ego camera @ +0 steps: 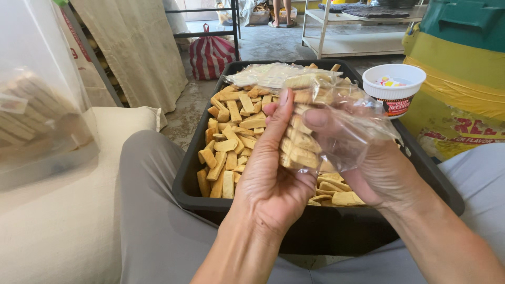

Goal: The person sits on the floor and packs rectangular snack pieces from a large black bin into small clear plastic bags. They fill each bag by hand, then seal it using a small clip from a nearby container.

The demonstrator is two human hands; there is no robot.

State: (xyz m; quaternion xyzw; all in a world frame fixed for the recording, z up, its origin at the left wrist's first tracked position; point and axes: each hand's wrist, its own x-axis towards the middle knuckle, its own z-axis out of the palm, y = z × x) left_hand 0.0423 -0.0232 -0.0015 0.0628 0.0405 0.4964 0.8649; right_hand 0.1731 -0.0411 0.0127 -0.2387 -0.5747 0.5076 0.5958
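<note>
Head view: the clear plastic bag [336, 123] sits between your two hands above the black tray [210, 197], with a row of tan biscuit pieces [300, 139] stacked inside it. Your left hand [273, 168] is cupped palm-up under the stack, fingers closed loosely against the biscuits and the thumb raised along their side. Your right hand [368, 168] wraps the bag from the other side, thumb pressed on the film, holding it firmly. The tray rests across your lap in grey trousers [152, 210] and is filled with loose biscuits [231, 142]; more filled bags [268, 73] lie at its far end. A white cup [394, 87] stands just beside the tray's far right corner, near a yellow and green container [463, 79]. A cream cushion [58, 221] lies to your left.
</note>
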